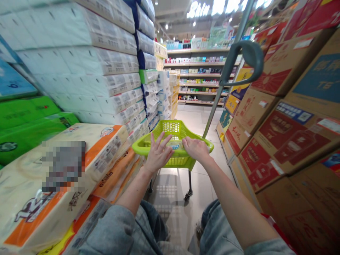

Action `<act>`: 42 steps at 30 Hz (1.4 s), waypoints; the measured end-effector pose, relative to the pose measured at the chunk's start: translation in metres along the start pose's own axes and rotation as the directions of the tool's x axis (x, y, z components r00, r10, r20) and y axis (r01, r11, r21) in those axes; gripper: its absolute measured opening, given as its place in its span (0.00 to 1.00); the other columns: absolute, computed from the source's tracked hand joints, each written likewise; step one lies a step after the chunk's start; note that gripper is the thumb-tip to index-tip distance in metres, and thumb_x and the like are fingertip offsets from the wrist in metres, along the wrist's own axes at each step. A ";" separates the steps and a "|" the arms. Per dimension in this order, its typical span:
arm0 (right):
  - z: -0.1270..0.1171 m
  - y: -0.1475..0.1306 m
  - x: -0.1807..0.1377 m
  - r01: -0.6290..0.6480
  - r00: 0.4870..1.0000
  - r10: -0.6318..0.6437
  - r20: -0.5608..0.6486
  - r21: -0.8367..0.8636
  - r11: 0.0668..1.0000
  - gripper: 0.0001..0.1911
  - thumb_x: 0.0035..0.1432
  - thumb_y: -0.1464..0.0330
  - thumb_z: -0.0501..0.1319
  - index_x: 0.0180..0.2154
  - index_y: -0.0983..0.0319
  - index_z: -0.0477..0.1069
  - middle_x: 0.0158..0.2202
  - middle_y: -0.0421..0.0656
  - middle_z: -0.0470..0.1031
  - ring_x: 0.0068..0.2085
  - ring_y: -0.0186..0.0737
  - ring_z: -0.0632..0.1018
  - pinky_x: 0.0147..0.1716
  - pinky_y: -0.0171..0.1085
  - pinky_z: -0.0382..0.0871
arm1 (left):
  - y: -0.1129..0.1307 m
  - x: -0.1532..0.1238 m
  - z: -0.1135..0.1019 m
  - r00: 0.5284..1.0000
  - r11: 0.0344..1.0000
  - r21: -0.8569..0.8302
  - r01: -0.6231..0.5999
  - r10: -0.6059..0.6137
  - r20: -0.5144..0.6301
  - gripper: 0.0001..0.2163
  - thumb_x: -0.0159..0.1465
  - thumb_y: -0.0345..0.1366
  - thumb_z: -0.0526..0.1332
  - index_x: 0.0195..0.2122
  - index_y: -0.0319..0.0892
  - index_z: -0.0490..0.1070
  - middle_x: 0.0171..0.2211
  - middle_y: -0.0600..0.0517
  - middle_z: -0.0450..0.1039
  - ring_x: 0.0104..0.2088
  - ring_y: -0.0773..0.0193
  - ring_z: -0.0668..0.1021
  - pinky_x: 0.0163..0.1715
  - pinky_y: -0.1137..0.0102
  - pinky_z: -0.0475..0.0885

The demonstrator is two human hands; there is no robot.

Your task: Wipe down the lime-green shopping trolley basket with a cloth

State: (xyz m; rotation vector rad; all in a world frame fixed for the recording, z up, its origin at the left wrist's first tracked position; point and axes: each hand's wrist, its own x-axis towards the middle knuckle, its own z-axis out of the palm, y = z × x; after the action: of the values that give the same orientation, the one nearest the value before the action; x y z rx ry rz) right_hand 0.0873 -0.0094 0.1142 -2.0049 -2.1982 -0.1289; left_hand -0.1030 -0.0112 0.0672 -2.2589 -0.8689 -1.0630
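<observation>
Fingers (162, 140) of left hand (158, 154) splayed and loose, tips touching a pale pack (175, 145) at the near rim of the green basket (172, 129). Just beside, right hand (196, 148) curled palm-down over the pack's other end, grip itself hidden. Farther right, grey handle (247, 56) tilted upward, then stacked cartons (278, 141).

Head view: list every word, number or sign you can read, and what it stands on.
"Skin": lit sign above the far shelves; the rest is washed out.
Cardboard boxes, right: printed characters too blurred to read.
Tissue packs, left: print too small to read.
Pack in the green basket: label too blurred.
</observation>
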 end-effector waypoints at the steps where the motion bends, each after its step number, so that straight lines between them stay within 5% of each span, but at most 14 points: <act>1: 0.000 0.000 0.000 0.001 1.000 -0.001 -0.008 0.002 1.000 0.25 0.67 0.58 0.37 0.40 0.62 0.69 0.36 0.49 0.78 0.39 0.47 0.79 0.38 0.41 0.68 | 0.000 0.001 -0.002 0.998 0.999 -0.010 0.034 -0.034 0.046 0.06 0.64 0.39 0.55 0.33 0.43 0.65 0.60 0.47 0.61 0.67 0.54 0.48 0.63 0.43 0.40; 5: 0.001 0.000 -0.001 -0.014 0.999 0.015 -0.034 0.028 1.000 0.25 0.67 0.57 0.38 0.41 0.60 0.70 0.35 0.47 0.78 0.37 0.45 0.79 0.37 0.39 0.67 | 0.006 0.014 -0.006 0.917 0.928 0.014 0.373 -0.371 0.147 0.15 0.67 0.45 0.48 0.47 0.40 0.64 0.63 0.40 0.54 0.66 0.54 0.52 0.62 0.50 0.49; 7: 0.003 -0.003 -0.003 -0.021 0.997 0.025 -0.071 0.054 0.998 0.26 0.67 0.57 0.38 0.42 0.60 0.70 0.36 0.46 0.78 0.37 0.43 0.79 0.37 0.38 0.66 | 0.011 0.022 -0.004 0.841 0.858 0.069 0.509 -0.512 0.176 0.20 0.69 0.44 0.43 0.57 0.38 0.56 0.61 0.38 0.59 0.62 0.56 0.62 0.60 0.54 0.54; 11: 0.015 -0.016 -0.013 0.023 0.960 0.005 -0.281 0.096 0.995 0.23 0.67 0.59 0.40 0.49 0.60 0.69 0.42 0.48 0.76 0.42 0.43 0.76 0.42 0.38 0.64 | 0.017 0.034 0.002 0.745 0.799 0.181 0.574 -0.601 0.290 0.23 0.69 0.44 0.40 0.62 0.37 0.52 0.45 0.42 0.75 0.44 0.58 0.77 0.47 0.65 0.65; 16: 0.029 -0.031 -0.024 0.154 0.870 -0.074 -0.488 0.126 0.980 0.22 0.67 0.62 0.44 0.54 0.62 0.67 0.52 0.49 0.71 0.54 0.45 0.67 0.55 0.43 0.55 | 0.018 0.034 0.002 0.750 0.802 0.242 0.546 -0.596 0.287 0.21 0.70 0.42 0.39 0.58 0.40 0.58 0.40 0.46 0.76 0.39 0.60 0.77 0.39 0.69 0.65; 24: 0.014 -0.007 0.006 0.164 0.968 -0.103 -0.227 0.269 0.949 0.20 0.67 0.60 0.45 0.48 0.56 0.72 0.47 0.40 0.77 0.45 0.39 0.75 0.44 0.36 0.66 | 0.020 0.036 0.003 0.744 0.804 0.246 0.541 -0.594 0.307 0.18 0.69 0.40 0.41 0.47 0.41 0.68 0.39 0.47 0.76 0.40 0.59 0.76 0.40 0.68 0.63; 32: 0.028 -0.012 -0.028 0.402 0.850 -0.237 -0.471 0.288 0.869 0.20 0.67 0.66 0.45 0.53 0.60 0.69 0.54 0.43 0.72 0.58 0.38 0.67 0.57 0.41 0.58 | 0.022 0.040 0.005 0.721 0.790 0.241 0.564 -0.614 0.323 0.19 0.69 0.38 0.40 0.45 0.40 0.69 0.40 0.46 0.75 0.42 0.60 0.75 0.42 0.68 0.63; 42: 0.012 -0.016 0.006 0.359 0.908 -0.270 -0.322 0.262 0.896 0.20 0.68 0.64 0.44 0.48 0.60 0.72 0.46 0.44 0.77 0.49 0.36 0.74 0.50 0.36 0.65 | 0.023 0.042 0.011 0.739 0.802 0.247 0.544 -0.597 0.311 0.19 0.69 0.39 0.41 0.43 0.40 0.70 0.39 0.46 0.75 0.40 0.59 0.75 0.41 0.67 0.63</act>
State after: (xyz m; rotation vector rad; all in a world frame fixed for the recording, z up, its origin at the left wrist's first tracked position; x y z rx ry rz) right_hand 0.0702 -0.0031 0.1043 -1.3587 -2.1803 -0.0834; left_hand -0.0603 -0.0059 0.0910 -2.1470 -1.8389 -0.7595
